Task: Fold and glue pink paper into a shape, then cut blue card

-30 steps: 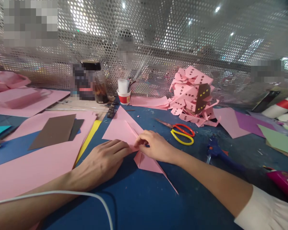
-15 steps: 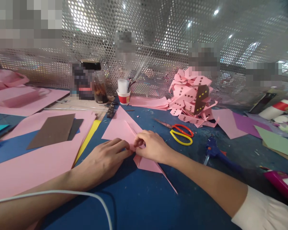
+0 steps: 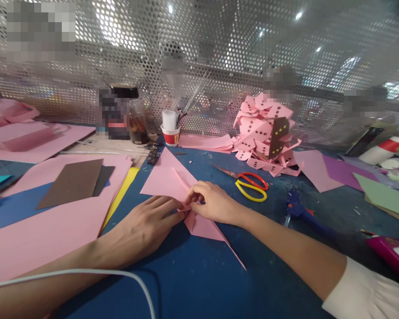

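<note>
Head — right hand [image 3: 216,201] pinching pink paper [image 3: 162,179], left hand [image 3: 144,228] curled, touching it

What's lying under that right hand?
The folded pink paper, which shows on both sides of the right hand. The part directly beneath is covered, so its folds can't be seen.

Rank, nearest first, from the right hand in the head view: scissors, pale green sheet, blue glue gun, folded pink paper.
1. Folded pink paper, touching the right hand.
2. Scissors, to its right.
3. Blue glue gun, farther right.
4. Pale green sheet, far right.
</note>
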Action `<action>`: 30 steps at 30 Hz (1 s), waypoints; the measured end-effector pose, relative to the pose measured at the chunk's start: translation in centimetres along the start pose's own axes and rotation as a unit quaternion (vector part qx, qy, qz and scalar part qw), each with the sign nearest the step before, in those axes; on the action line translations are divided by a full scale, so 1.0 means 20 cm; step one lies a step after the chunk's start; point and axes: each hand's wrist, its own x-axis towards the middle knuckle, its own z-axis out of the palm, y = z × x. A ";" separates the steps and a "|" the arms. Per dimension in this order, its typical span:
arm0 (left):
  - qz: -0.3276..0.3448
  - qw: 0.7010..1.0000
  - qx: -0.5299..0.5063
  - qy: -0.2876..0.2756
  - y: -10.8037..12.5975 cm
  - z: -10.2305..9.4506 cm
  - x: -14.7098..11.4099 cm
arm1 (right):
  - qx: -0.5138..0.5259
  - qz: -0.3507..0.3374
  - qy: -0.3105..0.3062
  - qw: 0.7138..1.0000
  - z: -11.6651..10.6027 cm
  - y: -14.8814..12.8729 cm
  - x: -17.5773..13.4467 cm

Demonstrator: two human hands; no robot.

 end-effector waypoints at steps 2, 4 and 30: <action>0.009 1.000 0.014 0.001 0.00 0.00 0.00 | -0.002 -0.002 0.001 1.000 0.00 0.00 0.00; 0.015 1.000 0.019 0.004 -0.01 0.01 -0.01 | 0.000 -0.005 0.001 1.000 0.00 0.00 0.00; 0.022 0.999 0.039 -0.014 0.00 0.00 -0.02 | 0.011 -0.002 -0.023 1.000 -0.03 0.00 0.00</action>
